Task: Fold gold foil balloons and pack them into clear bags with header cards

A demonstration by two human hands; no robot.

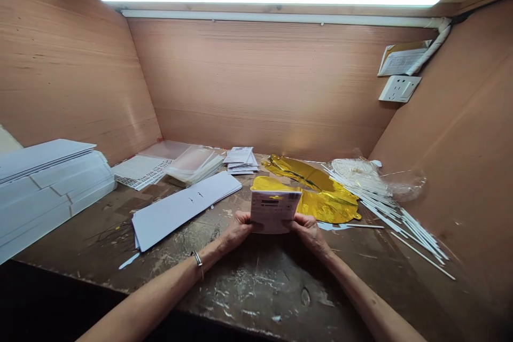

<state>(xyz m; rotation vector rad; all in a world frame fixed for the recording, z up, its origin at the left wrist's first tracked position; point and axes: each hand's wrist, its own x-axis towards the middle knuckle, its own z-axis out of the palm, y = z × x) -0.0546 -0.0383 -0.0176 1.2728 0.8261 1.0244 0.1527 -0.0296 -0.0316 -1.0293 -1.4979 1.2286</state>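
Observation:
A flat printed package (274, 212) with a hang hole and a barcode near its top is held upright over the front middle of the table. My left hand (239, 228) grips its lower left edge, and my right hand (308, 231) grips the lower right edge. Both thumbs press on the face towards me. Just behind the package lie shiny gold foil pieces (328, 206), partly hidden by it. What is inside the package, if anything, cannot be seen.
White sheets (186, 208) lie left of centre. Behind them are clear plastic sleeves (196, 165) and a stack of printed cards (241, 160). White boxes (52, 192) are piled far left. White sticks (401, 224) spread at right, near a crumpled clear bag (404, 183). Wooden panels (260, 85) enclose the table.

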